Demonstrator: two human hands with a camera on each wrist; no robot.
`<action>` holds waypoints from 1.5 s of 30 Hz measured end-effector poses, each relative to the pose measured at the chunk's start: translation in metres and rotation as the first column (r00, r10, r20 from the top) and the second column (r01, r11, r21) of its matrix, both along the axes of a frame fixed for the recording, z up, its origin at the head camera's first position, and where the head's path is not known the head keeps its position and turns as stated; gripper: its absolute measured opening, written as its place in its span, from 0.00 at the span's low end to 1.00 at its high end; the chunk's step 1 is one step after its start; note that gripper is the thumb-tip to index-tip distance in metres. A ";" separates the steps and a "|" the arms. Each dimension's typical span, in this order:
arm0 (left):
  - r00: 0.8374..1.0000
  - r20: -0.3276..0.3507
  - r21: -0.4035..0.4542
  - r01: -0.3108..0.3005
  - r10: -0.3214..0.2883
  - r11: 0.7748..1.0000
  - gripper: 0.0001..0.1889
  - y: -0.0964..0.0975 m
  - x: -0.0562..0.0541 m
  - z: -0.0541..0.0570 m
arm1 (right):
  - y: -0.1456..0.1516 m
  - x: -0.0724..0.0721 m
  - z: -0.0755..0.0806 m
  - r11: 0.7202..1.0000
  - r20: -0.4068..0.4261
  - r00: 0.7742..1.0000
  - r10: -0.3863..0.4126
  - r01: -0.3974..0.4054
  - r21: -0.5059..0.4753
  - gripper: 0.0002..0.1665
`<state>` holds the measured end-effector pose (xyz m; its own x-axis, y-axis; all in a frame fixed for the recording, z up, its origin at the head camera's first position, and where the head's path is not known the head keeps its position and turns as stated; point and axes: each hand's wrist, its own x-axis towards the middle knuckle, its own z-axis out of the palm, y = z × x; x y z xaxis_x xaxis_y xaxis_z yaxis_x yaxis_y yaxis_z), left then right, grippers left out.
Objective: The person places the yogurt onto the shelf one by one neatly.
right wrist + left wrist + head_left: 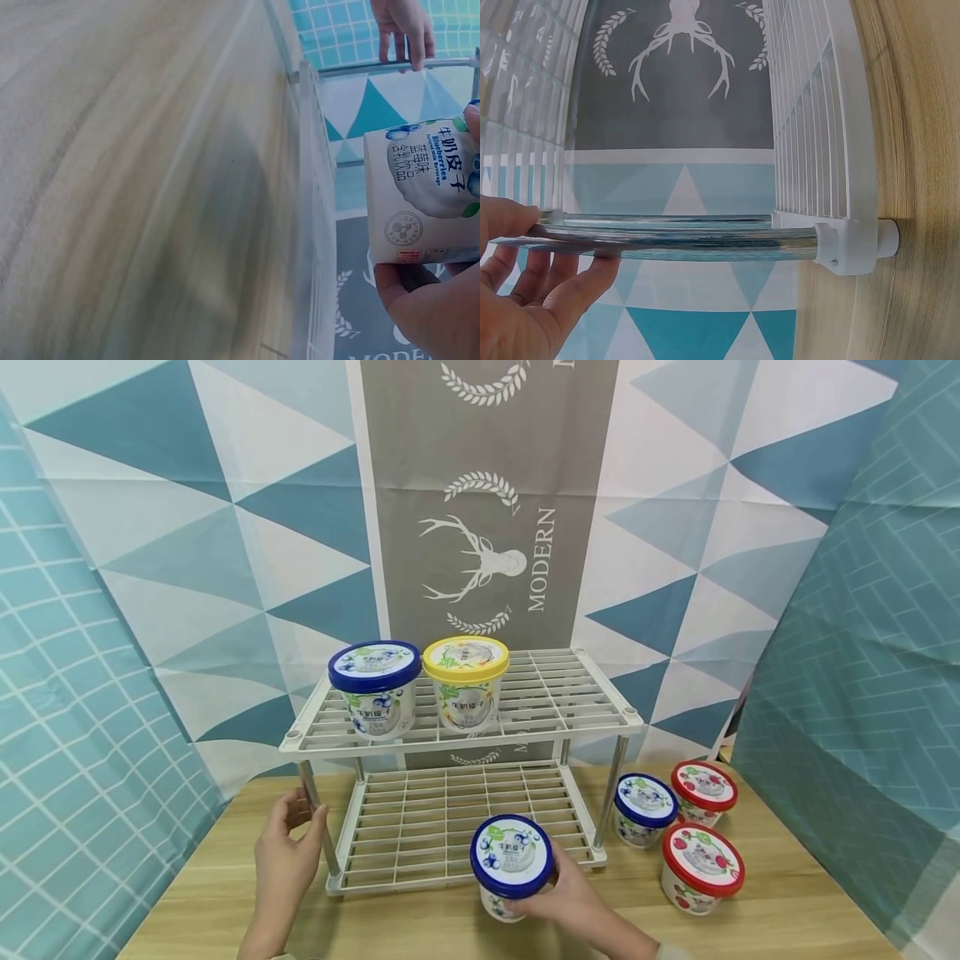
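Observation:
My right hand [573,902] grips a blue-lidded blueberry milk drink tub [512,857] by its side, upright, at the front of the lower tier of a white two-tier rack [465,744]. In the right wrist view, the same tub [416,195] shows its printed wall, with fingers beneath and at the edge. At the rack's left, my left hand [288,852] holds the front metal post [705,241], thumb on one side and fingers on the other. On the upper tier stand another blue-lidded tub [378,710] and a yellow-lidded tub [467,702], side by side at the left.
Right of the rack, on the wooden table [412,931], stand a blue-lidded tub [647,806] and two red-lidded tubs, one behind [705,787] and one in front [702,864]. Patterned cloth [483,485] hangs behind the rack and along both sides.

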<state>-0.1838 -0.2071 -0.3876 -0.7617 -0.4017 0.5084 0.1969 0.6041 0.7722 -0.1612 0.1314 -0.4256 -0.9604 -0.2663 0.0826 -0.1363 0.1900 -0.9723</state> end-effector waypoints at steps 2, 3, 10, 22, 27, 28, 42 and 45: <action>1.000 0.001 0.000 0.000 0.000 1.000 0.16 0.000 0.000 0.000 | 0.002 0.000 0.002 1.000 0.005 1.000 -0.013 0.013 0.001 0.55; 1.000 0.002 0.000 0.000 0.000 1.000 0.16 0.000 0.000 0.000 | 0.003 0.000 0.003 1.000 0.006 1.000 -0.018 0.018 0.001 0.55; 1.000 0.017 -0.001 -0.001 0.001 1.000 0.16 0.001 -0.001 0.000 | 0.011 0.000 0.011 0.998 -0.019 0.998 -0.059 0.059 0.021 0.52; 1.000 -0.003 0.000 -0.003 0.003 1.000 0.16 0.001 0.000 0.001 | 0.021 0.000 0.026 0.996 -0.016 0.996 -0.093 0.093 0.011 0.52; 1.000 -0.001 -0.005 -0.001 0.001 1.000 0.16 0.001 -0.001 0.001 | 0.023 0.002 0.034 0.994 -0.012 0.994 -0.107 0.107 0.013 0.52; 1.000 -0.001 -0.005 -0.001 0.001 1.000 0.16 0.001 -0.001 0.001 | 0.023 0.003 0.035 0.994 -0.011 0.994 -0.112 0.112 0.013 0.51; 1.000 -0.004 -0.006 -0.001 0.001 1.000 0.16 0.000 -0.002 0.001 | 0.033 0.007 0.057 0.992 0.001 0.993 -0.121 0.121 0.033 0.50; 1.000 -0.004 -0.006 -0.003 0.003 1.000 0.16 0.000 -0.002 0.001 | 0.035 0.007 0.060 0.991 0.010 0.992 -0.126 0.125 0.048 0.51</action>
<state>-0.1854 -0.2068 -0.3868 -0.7584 -0.4006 0.5142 0.1983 0.6096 0.7675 -0.1542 0.1659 -0.3654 -0.9874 -0.1468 0.0600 -0.0957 0.2503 -0.9634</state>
